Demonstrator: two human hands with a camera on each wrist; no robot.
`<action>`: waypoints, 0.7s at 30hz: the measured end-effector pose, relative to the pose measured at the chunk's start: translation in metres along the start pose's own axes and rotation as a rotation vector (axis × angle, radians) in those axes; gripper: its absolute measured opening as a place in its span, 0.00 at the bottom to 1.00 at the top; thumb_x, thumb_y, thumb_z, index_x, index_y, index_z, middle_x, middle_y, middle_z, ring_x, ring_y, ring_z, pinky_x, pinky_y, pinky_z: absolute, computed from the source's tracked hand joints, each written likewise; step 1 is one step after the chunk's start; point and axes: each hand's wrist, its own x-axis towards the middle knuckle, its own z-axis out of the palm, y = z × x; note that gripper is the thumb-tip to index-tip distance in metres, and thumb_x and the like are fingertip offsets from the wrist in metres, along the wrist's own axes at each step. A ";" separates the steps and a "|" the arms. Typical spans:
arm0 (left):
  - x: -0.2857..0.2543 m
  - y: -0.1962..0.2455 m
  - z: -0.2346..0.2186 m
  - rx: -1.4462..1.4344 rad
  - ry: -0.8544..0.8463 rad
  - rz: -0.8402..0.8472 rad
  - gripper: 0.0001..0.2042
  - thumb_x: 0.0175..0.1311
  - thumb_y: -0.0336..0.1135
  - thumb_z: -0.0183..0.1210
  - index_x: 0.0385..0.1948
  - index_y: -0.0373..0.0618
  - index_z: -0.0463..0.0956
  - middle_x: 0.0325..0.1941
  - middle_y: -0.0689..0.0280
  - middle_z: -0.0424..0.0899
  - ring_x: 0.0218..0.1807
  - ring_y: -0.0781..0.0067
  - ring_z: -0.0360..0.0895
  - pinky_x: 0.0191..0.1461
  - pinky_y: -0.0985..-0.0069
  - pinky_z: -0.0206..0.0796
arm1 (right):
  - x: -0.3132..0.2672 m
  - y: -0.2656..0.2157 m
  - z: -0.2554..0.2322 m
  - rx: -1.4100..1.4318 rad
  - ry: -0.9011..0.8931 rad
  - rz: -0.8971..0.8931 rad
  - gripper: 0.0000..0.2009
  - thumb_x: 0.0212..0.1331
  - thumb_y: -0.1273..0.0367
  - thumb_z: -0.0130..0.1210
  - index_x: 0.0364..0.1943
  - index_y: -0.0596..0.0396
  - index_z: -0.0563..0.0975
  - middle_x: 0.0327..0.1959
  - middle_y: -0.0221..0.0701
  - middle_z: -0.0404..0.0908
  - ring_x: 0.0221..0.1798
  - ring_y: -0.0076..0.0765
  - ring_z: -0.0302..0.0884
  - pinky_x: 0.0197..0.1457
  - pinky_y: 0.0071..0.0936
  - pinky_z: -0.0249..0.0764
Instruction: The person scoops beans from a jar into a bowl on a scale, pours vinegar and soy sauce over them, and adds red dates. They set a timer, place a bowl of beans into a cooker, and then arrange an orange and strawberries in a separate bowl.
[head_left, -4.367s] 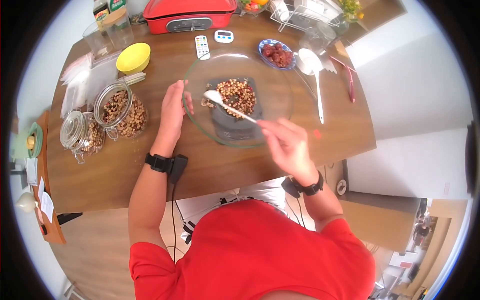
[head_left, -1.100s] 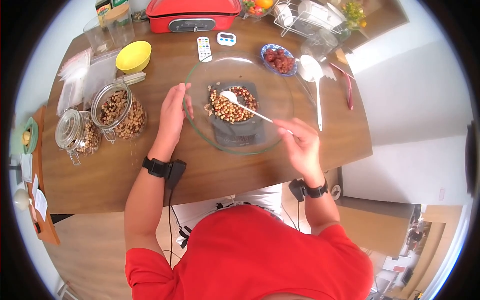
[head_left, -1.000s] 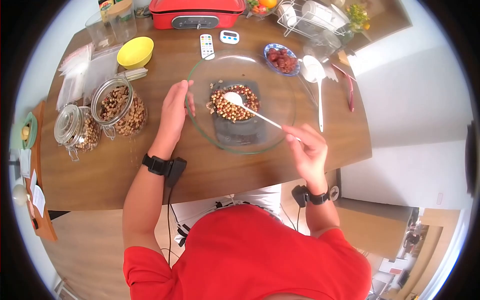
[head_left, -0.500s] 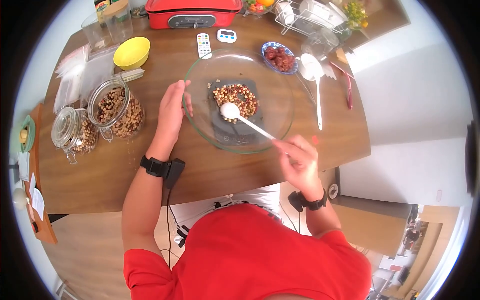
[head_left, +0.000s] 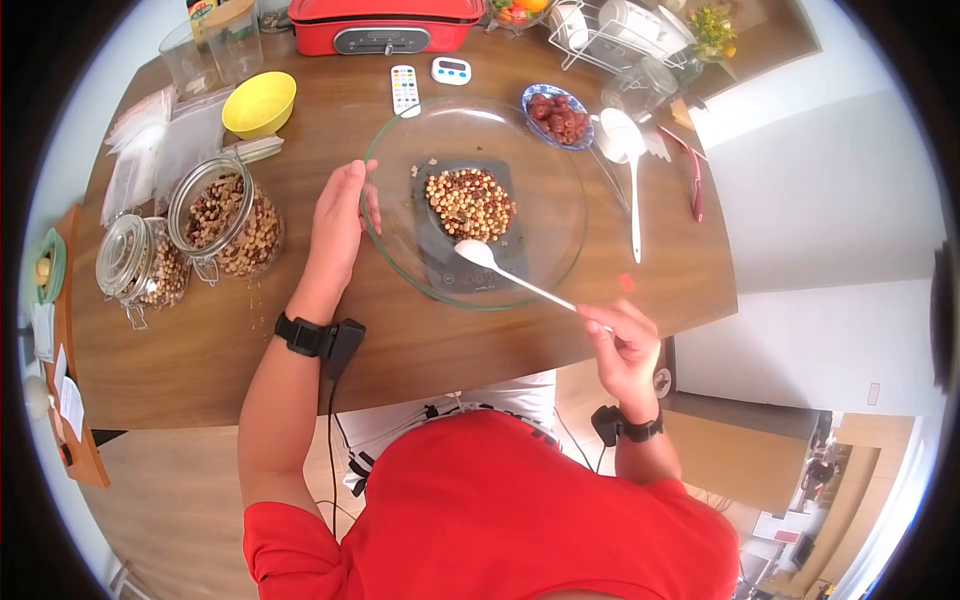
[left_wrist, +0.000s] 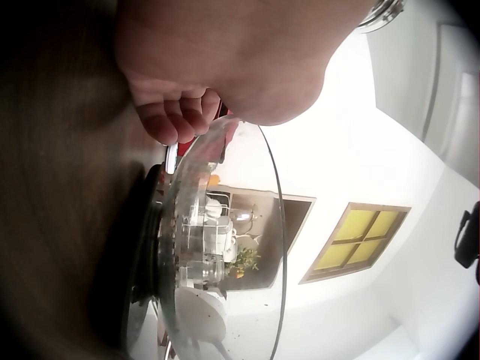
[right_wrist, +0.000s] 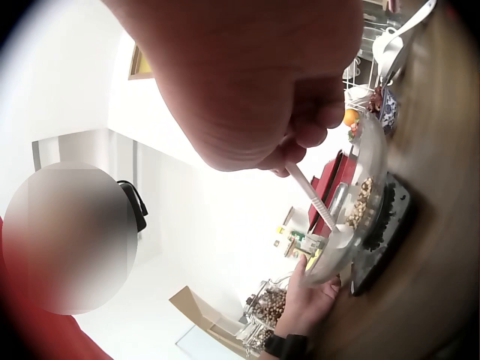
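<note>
A wide glass bowl (head_left: 555,190) stands on a dark flat scale (head_left: 470,275), with mixed beans (head_left: 470,203) heaped at its middle. My left hand (head_left: 342,215) rests against the bowl's left side, its fingers fairly straight along the glass; the left wrist view has the fingers (left_wrist: 176,120) beside the rim. The right hand (head_left: 626,350) pinches the handle end of a white spoon (head_left: 530,287) between thumb and fingers. The spoon's bowl is at the near edge of the beans. In the right wrist view the spoon (right_wrist: 319,202) reaches down into the glass bowl (right_wrist: 367,161).
Two open glass jars (head_left: 228,225) of beans and a yellow bowl (head_left: 259,105) stand left, near plastic bags (head_left: 145,150). Behind are a remote (head_left: 405,90), a timer (head_left: 451,70) and a red appliance (head_left: 385,25). A plate of red dates (head_left: 558,118) and a white ladle (head_left: 635,200) lie right.
The spoon has moved from among the beans toward the bowl's near side, and the right hand has moved right and nearer the body. The beans lie in a fuller heap. The left hand stays at the rim.
</note>
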 end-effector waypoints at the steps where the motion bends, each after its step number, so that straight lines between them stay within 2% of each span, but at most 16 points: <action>1: 0.000 -0.001 0.000 0.000 -0.002 0.000 0.24 0.81 0.51 0.47 0.60 0.37 0.73 0.30 0.72 0.74 0.30 0.81 0.71 0.33 0.79 0.65 | 0.003 0.000 0.004 -0.037 0.011 0.013 0.09 0.63 0.79 0.61 0.45 0.59 0.87 0.28 0.31 0.80 0.29 0.26 0.74 0.33 0.23 0.68; 3: 0.000 -0.001 0.002 -0.014 0.024 0.003 0.23 0.80 0.54 0.48 0.57 0.41 0.76 0.28 0.74 0.75 0.28 0.83 0.71 0.34 0.82 0.61 | 0.010 0.002 0.011 -0.072 0.026 0.024 0.09 0.64 0.79 0.60 0.45 0.59 0.86 0.27 0.31 0.79 0.29 0.27 0.74 0.33 0.23 0.68; 6: -0.001 0.000 0.002 -0.028 0.023 0.003 0.23 0.79 0.54 0.48 0.57 0.41 0.76 0.28 0.73 0.75 0.28 0.83 0.71 0.34 0.82 0.61 | 0.023 0.009 0.022 -0.177 0.071 0.052 0.09 0.64 0.79 0.60 0.45 0.59 0.86 0.27 0.31 0.78 0.29 0.28 0.74 0.34 0.23 0.69; 8: -0.001 0.000 0.001 -0.016 0.018 0.008 0.24 0.79 0.54 0.48 0.57 0.41 0.75 0.28 0.73 0.75 0.29 0.83 0.71 0.34 0.82 0.61 | 0.032 0.010 0.030 -0.136 0.170 0.017 0.09 0.64 0.79 0.60 0.46 0.59 0.86 0.26 0.31 0.77 0.28 0.28 0.73 0.34 0.24 0.69; 12: 0.000 0.000 0.000 -0.011 0.007 0.000 0.23 0.81 0.50 0.47 0.59 0.38 0.73 0.29 0.72 0.73 0.29 0.81 0.71 0.32 0.80 0.65 | 0.054 0.007 0.039 -0.117 0.175 -0.005 0.09 0.64 0.79 0.60 0.46 0.60 0.86 0.26 0.32 0.76 0.27 0.27 0.72 0.33 0.23 0.68; 19: 0.001 -0.001 -0.001 0.002 -0.001 -0.003 0.23 0.81 0.51 0.47 0.59 0.39 0.73 0.29 0.72 0.73 0.29 0.81 0.71 0.32 0.80 0.65 | 0.092 0.006 0.060 -0.043 0.109 -0.138 0.10 0.64 0.79 0.60 0.47 0.60 0.86 0.27 0.32 0.75 0.26 0.29 0.72 0.31 0.26 0.69; 21: -0.001 0.002 0.002 -0.018 0.008 0.001 0.23 0.81 0.51 0.47 0.59 0.39 0.73 0.29 0.71 0.73 0.28 0.81 0.71 0.32 0.79 0.65 | 0.093 0.009 0.063 -0.018 -0.007 -0.175 0.11 0.62 0.80 0.60 0.46 0.59 0.86 0.27 0.33 0.76 0.26 0.31 0.74 0.31 0.26 0.70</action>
